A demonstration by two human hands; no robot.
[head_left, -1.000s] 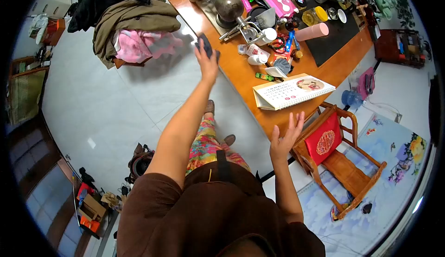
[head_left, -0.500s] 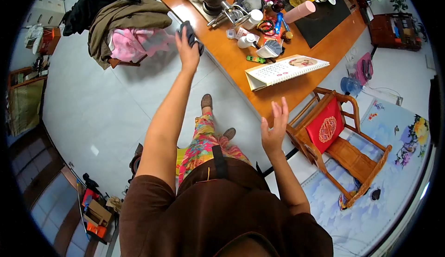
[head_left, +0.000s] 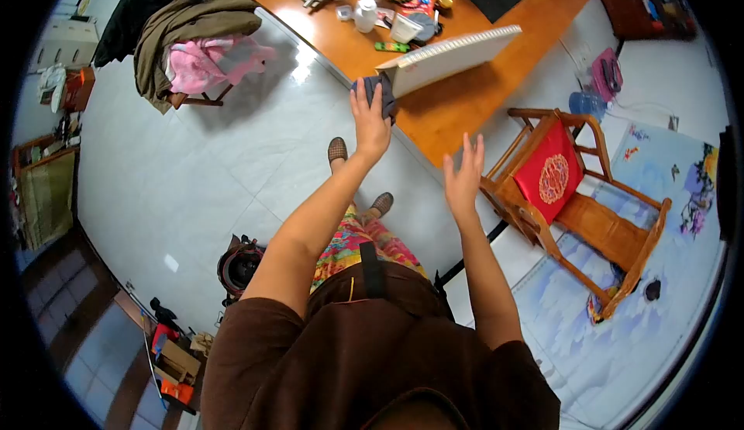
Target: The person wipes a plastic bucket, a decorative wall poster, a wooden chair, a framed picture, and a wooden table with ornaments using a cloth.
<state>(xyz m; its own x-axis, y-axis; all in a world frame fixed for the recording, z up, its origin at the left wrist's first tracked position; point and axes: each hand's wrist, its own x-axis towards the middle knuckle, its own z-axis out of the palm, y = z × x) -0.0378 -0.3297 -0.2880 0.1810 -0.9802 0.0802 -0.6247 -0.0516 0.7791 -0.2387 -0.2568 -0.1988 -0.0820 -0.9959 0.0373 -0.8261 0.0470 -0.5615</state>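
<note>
The calendar (head_left: 453, 59) crowds the cloth (head_left: 388, 98) (perhaps touching).

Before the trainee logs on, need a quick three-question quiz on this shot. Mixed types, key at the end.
1. Which hand holds the dark cloth?
2. True or false: the calendar stands on the table.
3. The cushion on the chair's back is mainly:
A) blue
B) red
C) green

Key:
1. The left hand, at the table's edge.
2. True; it stands propped up.
3. B
</note>
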